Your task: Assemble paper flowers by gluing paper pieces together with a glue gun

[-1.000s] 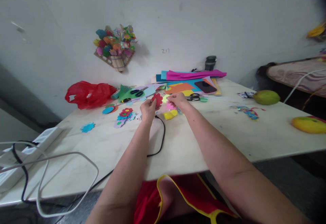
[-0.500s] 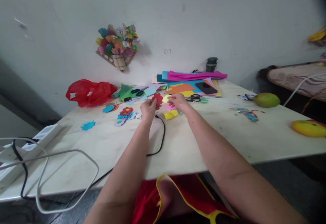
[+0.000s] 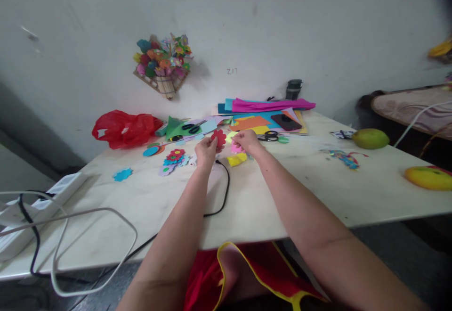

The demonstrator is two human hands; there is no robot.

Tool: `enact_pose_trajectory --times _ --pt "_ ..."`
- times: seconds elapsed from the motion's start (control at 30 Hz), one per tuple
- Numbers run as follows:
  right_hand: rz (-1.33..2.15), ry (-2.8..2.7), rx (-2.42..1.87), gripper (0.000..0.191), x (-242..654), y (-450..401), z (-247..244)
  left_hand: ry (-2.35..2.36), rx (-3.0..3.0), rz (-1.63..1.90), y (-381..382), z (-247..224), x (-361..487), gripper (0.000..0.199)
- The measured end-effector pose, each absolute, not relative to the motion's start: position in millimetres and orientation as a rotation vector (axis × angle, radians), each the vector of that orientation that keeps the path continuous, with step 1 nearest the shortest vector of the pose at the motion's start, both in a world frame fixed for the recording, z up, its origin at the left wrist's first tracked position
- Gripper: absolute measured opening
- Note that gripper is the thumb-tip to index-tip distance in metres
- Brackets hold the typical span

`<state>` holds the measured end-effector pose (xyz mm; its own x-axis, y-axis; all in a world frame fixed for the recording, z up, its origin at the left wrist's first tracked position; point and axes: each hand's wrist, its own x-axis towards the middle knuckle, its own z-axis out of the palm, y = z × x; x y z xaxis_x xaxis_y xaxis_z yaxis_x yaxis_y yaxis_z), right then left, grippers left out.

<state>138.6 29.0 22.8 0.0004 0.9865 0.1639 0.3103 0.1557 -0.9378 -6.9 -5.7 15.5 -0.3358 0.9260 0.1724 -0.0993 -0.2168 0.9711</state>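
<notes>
Between the thumb and fingers of my left hand [image 3: 206, 151] is a red paper flower [image 3: 219, 138] with a scalloped edge, held upright above the table. My right hand [image 3: 247, 141] is closed in a pinch just to the right of the flower. A pale yellow paper piece [image 3: 230, 136] shows by its fingertips; whether the fingers grip it I cannot tell. Below them lie a pink paper [image 3: 236, 148] and a crumpled yellow piece [image 3: 237, 159]. Left of my left hand, layered paper flowers [image 3: 174, 155] rest in a small pile.
A blue paper flower [image 3: 123, 175] and paper circles [image 3: 151, 151] lie to the left, near a red plastic bag [image 3: 127, 129]. Black-handled scissors [image 3: 270, 136], a phone [image 3: 286, 122] and coloured sheets [image 3: 250, 122] are behind. A black cable [image 3: 226, 198] and a power strip [image 3: 67, 188] occupy the front left.
Almost nothing differs. The view has shifted very slightly; both hands keep their places, and the red flower stays in my left hand.
</notes>
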Motion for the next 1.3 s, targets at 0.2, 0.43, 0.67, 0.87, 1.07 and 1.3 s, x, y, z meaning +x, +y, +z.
enact_pose_trajectory --times 0.2,0.43,0.67,0.87,1.07,1.3 --pt "0.903 -1.428 -1.289 0.027 139.9 32.4 21.0 1.220 1.052 1.645 -5.4 14.7 -7.8 0.020" --pt "1.038 -1.386 -1.182 0.019 133.4 23.4 28.1 1.127 1.035 1.560 -12.2 16.8 -9.4 0.027" --pt "1.023 -1.414 -1.189 0.017 136.1 25.4 25.1 1.056 1.045 1.546 -14.1 15.7 -11.6 0.036" --pt "0.970 -1.404 -1.150 0.014 138.0 34.9 18.2 1.060 1.025 1.553 -13.3 15.2 -12.2 0.036" --pt "0.938 -1.365 -1.191 0.016 139.1 40.6 16.8 1.057 1.007 1.577 -13.1 15.8 -12.3 0.035" --pt "0.807 -1.500 -1.265 0.032 138.9 36.1 16.8 1.074 1.006 1.588 -12.2 13.4 -15.5 0.032"
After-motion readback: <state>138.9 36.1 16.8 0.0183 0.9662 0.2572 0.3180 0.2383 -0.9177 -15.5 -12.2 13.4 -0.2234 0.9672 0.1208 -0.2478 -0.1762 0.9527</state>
